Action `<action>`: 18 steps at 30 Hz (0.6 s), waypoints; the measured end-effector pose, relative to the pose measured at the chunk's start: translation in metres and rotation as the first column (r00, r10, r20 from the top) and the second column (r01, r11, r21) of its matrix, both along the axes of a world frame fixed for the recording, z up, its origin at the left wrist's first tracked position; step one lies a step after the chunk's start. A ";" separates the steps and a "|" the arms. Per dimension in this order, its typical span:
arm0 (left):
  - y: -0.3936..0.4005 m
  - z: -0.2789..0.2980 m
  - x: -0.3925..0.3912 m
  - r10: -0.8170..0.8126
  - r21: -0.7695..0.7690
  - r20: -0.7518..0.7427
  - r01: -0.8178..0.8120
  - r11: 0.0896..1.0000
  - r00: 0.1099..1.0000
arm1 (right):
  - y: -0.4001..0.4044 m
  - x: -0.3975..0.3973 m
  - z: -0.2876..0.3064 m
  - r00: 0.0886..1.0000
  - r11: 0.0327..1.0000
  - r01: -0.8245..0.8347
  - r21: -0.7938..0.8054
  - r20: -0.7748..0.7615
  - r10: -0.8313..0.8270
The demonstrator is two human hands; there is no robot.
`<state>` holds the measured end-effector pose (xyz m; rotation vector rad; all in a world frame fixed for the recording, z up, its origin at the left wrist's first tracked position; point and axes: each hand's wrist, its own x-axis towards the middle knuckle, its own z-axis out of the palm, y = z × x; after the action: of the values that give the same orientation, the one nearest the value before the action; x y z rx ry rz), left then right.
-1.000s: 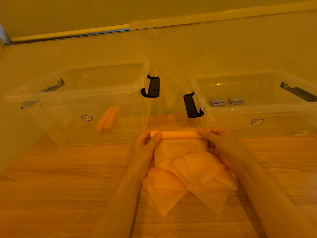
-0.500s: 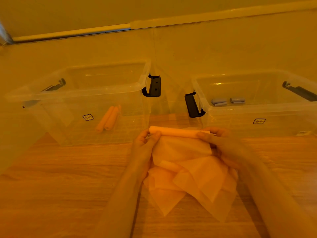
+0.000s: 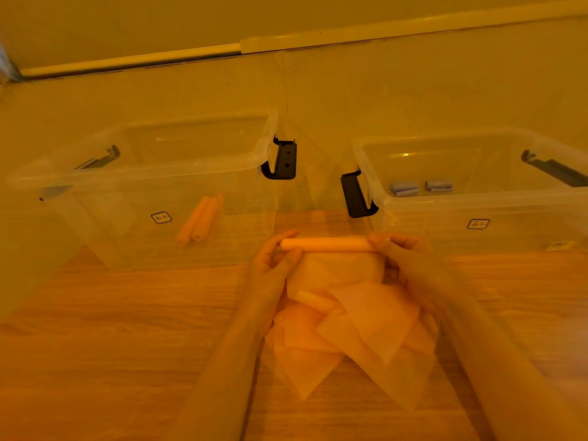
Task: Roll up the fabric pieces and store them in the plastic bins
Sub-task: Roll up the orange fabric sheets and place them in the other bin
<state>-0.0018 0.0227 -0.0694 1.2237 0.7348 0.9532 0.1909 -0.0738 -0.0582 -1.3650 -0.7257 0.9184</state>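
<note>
Head view. A wood-grain worktop (image 3: 111,361) under strong amber light, backed by a plain wall with a pale strip running along it. Two clear plastic bins stand side by side at the rear, apart from each other, each with black latch handles. The left bin (image 3: 143,173) holds two orange rolls (image 3: 199,221) lying together near its front wall; the right bin (image 3: 477,198) holds two small grey-blue rolls (image 3: 420,187).

In front of the gap between the bins, the fabric roll (image 3: 327,244) lies horizontal, held by both hands at its ends. The left hand (image 3: 273,265) pinches the left end, thumb at the near side and curled fingers behind; the right hand (image 3: 404,259) grips the right end in like manner, its fingertips (image 3: 377,241) wrapped over the top. An unrolled tail of the same sheet hangs from the roll toward the viewer, between the two hands. Beneath and nearer the viewer, a loose pile of fabric pieces (image 3: 350,342) rests on the worktop, corners overlapping.

Handling, as judged: the fabric appears thin, light, limp and slightly translucent, so it offers no stiffness of its own; the roll would slacken or telescope if released. Hold is best kept at both ends with even tension, fingers spanning the roll so its layers stay aligned while the tail is wound in. Colour suggests the left bin as its destination.
</note>
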 end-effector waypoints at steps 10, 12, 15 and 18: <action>0.001 -0.004 0.002 0.011 0.008 -0.038 -0.010 1.000 0.999 | -0.001 0.006 0.000 0.993 0.997 -0.061 0.053 -0.094 0.066; 0.002 -0.004 0.001 0.013 0.021 -0.039 -0.012 1.000 0.999 | 0.001 0.005 -0.001 0.996 0.998 -0.054 0.039 -0.068 0.056; 0.003 -0.002 0.002 0.032 0.017 -0.068 -0.031 0.999 0.997 | 0.003 0.002 -0.003 1.000 1.000 -0.008 -0.005 -0.025 0.007; 0.001 0.000 0.003 0.027 0.005 -0.062 -0.027 1.000 0.998 | 0.001 0.001 -0.002 1.000 1.000 0.013 0.015 -0.027 -0.013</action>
<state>0.0008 0.0236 -0.0693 1.2540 0.8001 0.9427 0.1922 -0.0726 -0.0607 -1.3403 -0.7008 0.9181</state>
